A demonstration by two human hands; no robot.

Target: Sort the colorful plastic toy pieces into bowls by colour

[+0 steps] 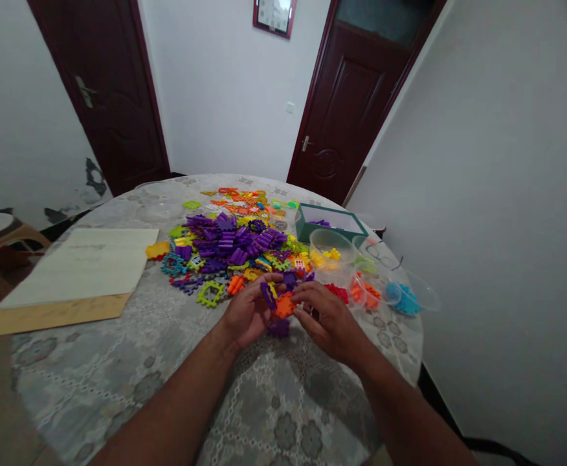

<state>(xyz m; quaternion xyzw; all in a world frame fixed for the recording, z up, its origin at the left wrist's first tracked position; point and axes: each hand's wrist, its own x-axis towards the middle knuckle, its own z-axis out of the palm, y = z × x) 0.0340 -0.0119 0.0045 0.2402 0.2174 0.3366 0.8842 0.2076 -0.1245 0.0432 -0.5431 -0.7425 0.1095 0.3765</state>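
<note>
The left hand point(247, 314), palm turned up, grasps a purple-and-yellow piece point(268, 296); its fingers partly cover it, so its full outline is unclear. The right hand point(327, 318) pinches the right side of an orange piece point(285, 305), fingertips hiding that rim. Whether the two pieces are joined cannot be told. Both are above the tabletop point(167, 375), between its middle and its near edge, which the forearms and the bottom of the view partly hide. Just below the hands is a purple piece point(279, 329), its top covered.

A purple heap point(235, 241) fills the middle of the tabletop, burying parts of the coloured pieces around it. Toward the far right edge, a green box point(307, 231) hides most of its contents behind its wall. Clear tubs point(332, 241) along the right edge overlap, their outlines hard to separate. Marks on the pale sheet point(84, 265) overhanging the left edge are illegible.
</note>
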